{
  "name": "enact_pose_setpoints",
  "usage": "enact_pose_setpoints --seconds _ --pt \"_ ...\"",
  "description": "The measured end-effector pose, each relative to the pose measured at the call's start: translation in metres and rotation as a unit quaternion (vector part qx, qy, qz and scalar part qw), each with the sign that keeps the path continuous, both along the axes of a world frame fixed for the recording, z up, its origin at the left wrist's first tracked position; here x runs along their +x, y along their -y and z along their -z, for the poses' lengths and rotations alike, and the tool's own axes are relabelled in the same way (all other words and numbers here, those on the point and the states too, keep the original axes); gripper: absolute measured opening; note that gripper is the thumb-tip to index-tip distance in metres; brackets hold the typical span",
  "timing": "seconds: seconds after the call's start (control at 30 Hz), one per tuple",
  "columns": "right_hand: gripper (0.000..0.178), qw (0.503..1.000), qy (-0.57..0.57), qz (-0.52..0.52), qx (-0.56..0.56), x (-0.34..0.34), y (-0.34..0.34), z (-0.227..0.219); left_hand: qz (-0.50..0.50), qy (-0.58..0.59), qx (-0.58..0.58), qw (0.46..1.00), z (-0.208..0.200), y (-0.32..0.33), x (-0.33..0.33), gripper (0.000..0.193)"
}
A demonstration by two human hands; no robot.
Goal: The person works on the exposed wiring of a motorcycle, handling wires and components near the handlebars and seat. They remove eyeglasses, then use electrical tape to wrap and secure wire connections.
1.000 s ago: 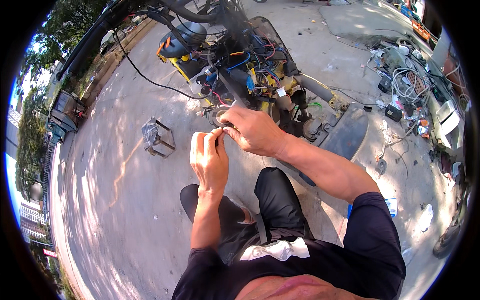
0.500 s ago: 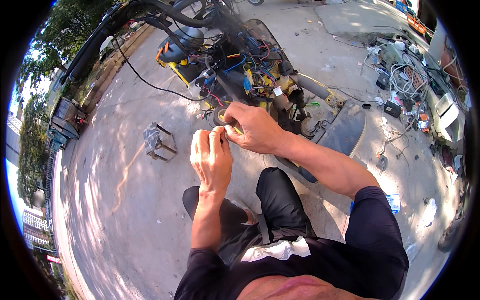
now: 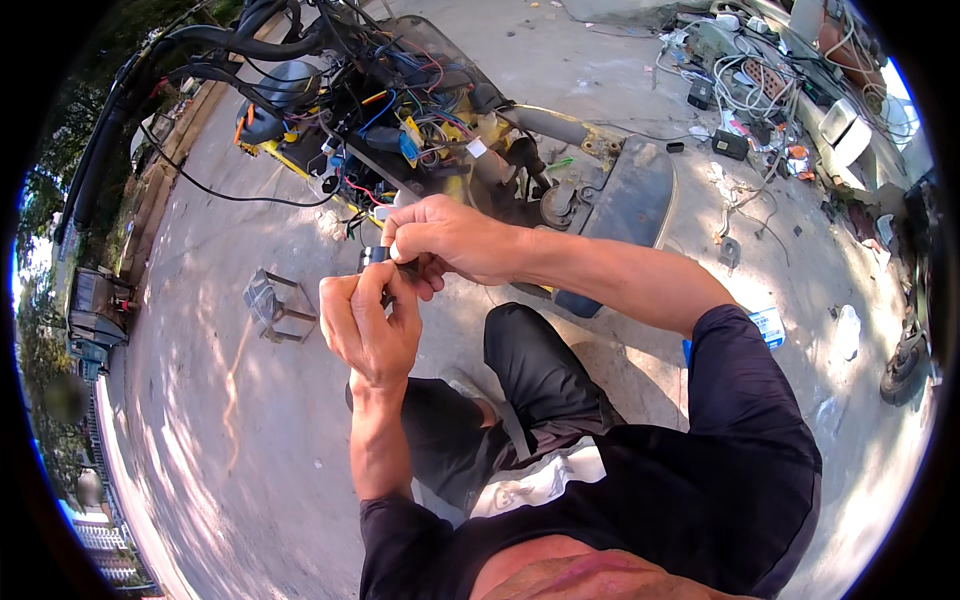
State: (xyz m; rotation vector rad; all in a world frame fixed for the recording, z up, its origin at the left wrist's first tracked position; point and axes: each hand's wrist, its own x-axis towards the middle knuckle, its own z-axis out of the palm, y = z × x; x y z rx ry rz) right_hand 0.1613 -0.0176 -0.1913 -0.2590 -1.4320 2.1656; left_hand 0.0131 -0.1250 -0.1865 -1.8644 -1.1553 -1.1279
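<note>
My right hand (image 3: 455, 240) is closed around a small black roll (image 3: 374, 256) that looks like electrical tape. Its thumb and fingers grip the roll from the right, hiding much of it. Just below, my left hand (image 3: 372, 325) has its fingertips pinched together against the roll's near side. What those fingertips hold is hidden. Both hands meet in front of a stripped scooter (image 3: 455, 150), whose bundle of coloured wires (image 3: 420, 125) lies exposed beyond them.
Left of my hands stands a small stool (image 3: 275, 305) on the concrete. The scooter's handlebar (image 3: 130, 110) reaches across the upper left, a black cable (image 3: 230, 197) hanging below. Coiled cables and scrap (image 3: 750, 80) lie at the far right. A blue-and-white package (image 3: 768, 328) sits beside my right sleeve.
The view has shifted, so the scooter and stool appear farther left. My right hand has turned the roll, which now shows its black side, and my left fingers have stayed close to it.
</note>
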Motion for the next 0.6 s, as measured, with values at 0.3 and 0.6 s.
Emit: enact_pose_setpoints --seconds 0.3,0.6 --pt "0.02 0.747 0.318 0.437 0.387 0.135 -0.016 0.004 0.137 0.073 -0.053 0.986 -0.017 0.014 0.01 0.03" --pt "0.019 0.524 0.441 0.461 0.565 0.193 0.019 0.036 0.178 0.309 -0.144 0.923 -0.045 -0.066 -0.006 0.021"
